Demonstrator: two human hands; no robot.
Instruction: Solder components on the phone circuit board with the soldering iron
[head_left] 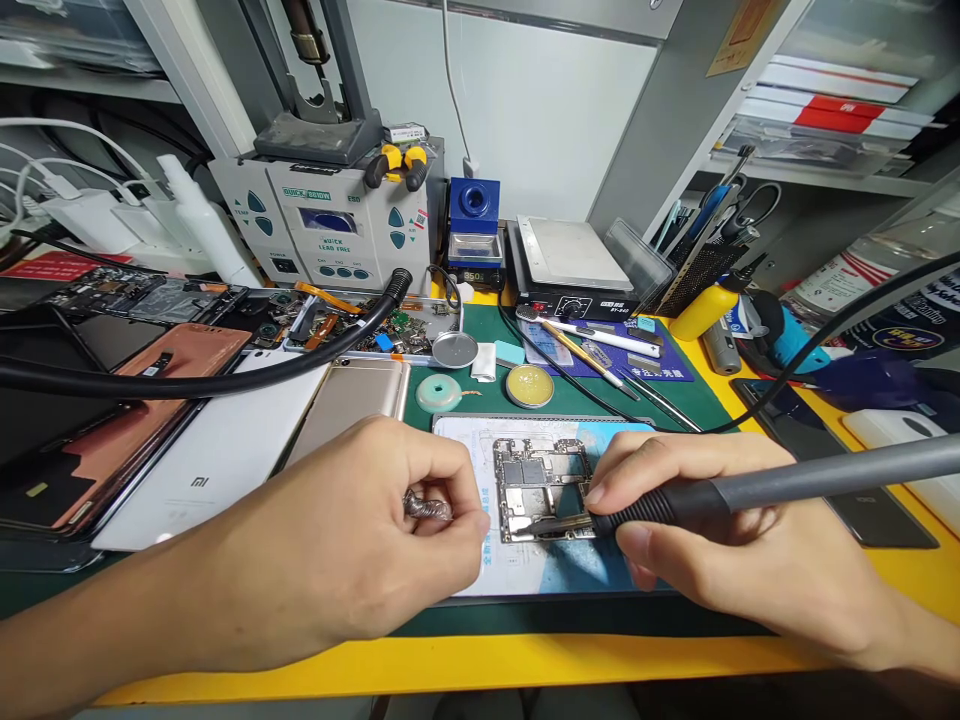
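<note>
Circuit board (533, 472) lies flat, silvery-gray with rectangular sections.

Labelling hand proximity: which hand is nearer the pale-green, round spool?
Left. The left hand is just on the near side of the spool; the right hand is farther right, at the flat grey circuit board.
</note>
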